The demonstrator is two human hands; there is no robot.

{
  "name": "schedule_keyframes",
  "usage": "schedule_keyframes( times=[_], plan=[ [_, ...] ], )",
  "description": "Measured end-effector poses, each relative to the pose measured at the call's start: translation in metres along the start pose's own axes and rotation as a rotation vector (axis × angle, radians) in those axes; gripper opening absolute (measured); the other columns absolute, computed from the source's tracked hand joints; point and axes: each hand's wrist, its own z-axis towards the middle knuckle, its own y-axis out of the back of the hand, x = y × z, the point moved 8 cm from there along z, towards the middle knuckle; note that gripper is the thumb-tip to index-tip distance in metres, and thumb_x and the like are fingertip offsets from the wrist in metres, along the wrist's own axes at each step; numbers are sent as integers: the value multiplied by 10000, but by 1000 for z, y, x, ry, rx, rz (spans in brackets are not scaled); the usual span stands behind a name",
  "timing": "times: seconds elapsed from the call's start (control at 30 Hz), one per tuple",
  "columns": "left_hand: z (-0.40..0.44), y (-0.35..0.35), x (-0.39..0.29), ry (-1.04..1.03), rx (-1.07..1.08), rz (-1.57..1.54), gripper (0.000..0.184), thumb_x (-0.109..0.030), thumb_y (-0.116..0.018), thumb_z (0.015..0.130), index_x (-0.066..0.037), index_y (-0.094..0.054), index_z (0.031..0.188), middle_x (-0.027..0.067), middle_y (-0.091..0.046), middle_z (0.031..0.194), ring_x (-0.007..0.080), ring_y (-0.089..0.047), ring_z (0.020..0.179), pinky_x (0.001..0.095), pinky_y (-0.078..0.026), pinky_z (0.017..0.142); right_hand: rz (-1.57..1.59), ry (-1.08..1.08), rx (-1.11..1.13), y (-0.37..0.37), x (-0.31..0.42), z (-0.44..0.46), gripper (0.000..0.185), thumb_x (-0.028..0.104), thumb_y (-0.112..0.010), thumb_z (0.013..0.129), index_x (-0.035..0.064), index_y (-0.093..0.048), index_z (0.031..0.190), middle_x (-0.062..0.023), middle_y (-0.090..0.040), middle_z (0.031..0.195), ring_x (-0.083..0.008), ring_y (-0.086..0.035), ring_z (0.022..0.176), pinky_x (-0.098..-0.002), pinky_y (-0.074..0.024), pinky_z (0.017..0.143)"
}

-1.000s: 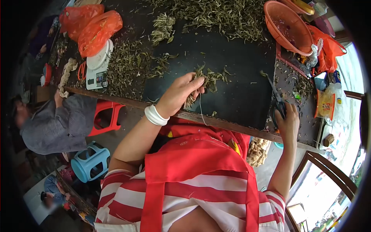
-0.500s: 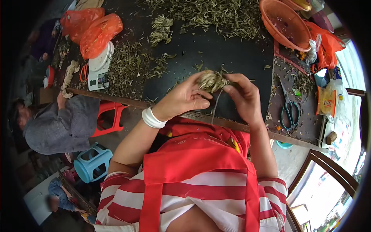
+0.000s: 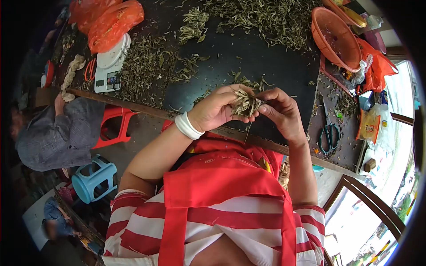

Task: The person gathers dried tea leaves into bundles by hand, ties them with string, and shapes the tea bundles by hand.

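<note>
A small bundle of dried grey-green leaves is held over the table's near edge. My left hand, with a white bangle at the wrist, is closed around the bundle from the left, its fingers curled underneath. At the bundle's right side, my right hand pinches its edge between thumb and fingers. A thin pale strand hangs below the bundle. Loose leaves lie on the dark mat just behind my hands. A finished-looking bunch of leaves rests farther back.
Left are a white scale, red bags and a leaf pile. A bigger leaf heap lies at the back. Right are an orange basin and scissors. A person in grey sits left, near a blue stool.
My left fingers have closed in beneath the bundle, and the bundle has turned so its leaf ends face more toward me. My view has shifted slightly.
</note>
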Motion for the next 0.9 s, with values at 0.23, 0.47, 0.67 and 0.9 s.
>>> schedule_keyframes(
  times=[0.23, 0.47, 0.67, 0.9],
  plan=[
    [0, 12, 2, -45, -98, 62, 265, -55, -461, 928, 14, -479, 1183, 228, -644, 978, 259, -665, 795, 274, -551, 661, 13, -54, 24, 1, -8, 5, 151, -89, -597, 883, -20, -571, 1015, -111, -624, 992, -160, -590, 775, -270, -506, 769],
    [3, -5, 6, -32, -81, 16, 232, -31, -474, 936, -1, -487, 1166, 198, -653, 929, 222, -663, 744, 250, -542, 611, 22, 10, -7, 2, -2, -7, 136, -96, -577, 891, -25, -575, 1007, -113, -616, 997, -156, -585, 783, -262, -501, 768],
    [19, -13, 12, -66, -191, 125, 278, -35, -537, 888, -14, -493, 1163, 152, -649, 896, 192, -641, 676, 233, -502, 544, -97, 57, -102, 24, -3, -13, 206, -48, -626, 887, -13, -532, 1067, -114, -607, 933, -167, -611, 806, -260, -510, 777],
    [18, -27, -7, -338, -522, 879, 167, 41, -546, 873, -17, -511, 1025, 102, -631, 738, 143, -586, 536, 218, -458, 460, -169, 198, -346, 22, 1, -19, 367, 21, -698, 846, 11, -472, 1136, -119, -588, 943, -162, -592, 722, -253, -507, 699]
  ],
)
